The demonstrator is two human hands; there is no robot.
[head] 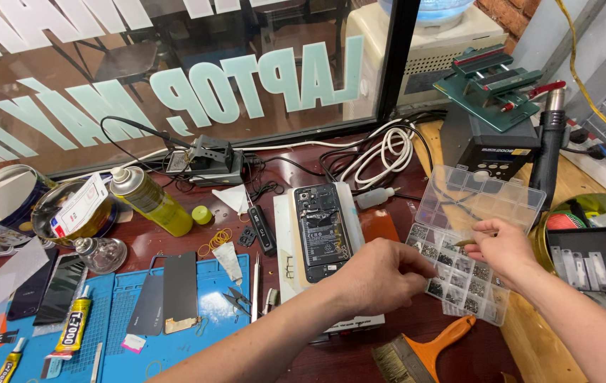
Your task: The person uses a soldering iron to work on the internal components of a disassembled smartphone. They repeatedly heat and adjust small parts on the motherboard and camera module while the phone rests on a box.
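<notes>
A clear plastic screw box [488,306] with several small compartments lies open at the right, its lid [480,195] tilted back. My left hand [381,275] reaches across the bench, and its thumb and fingers pinch the box's left rim. Over the compartments, my right hand [507,252] holds thin metal tweezers [463,243] that point left. Just left of the box, a phone with its back off [322,230] rests on a white block, its battery and board showing.
A blue mat [115,354] at the front left carries dark phone panels [179,291], glue tubes [74,326] and small snips [237,299]. Around it are a yellow spray can [152,202], an orange brush [423,351], a hot-air station [491,145], a black tray [593,259] and coiled cables [381,152].
</notes>
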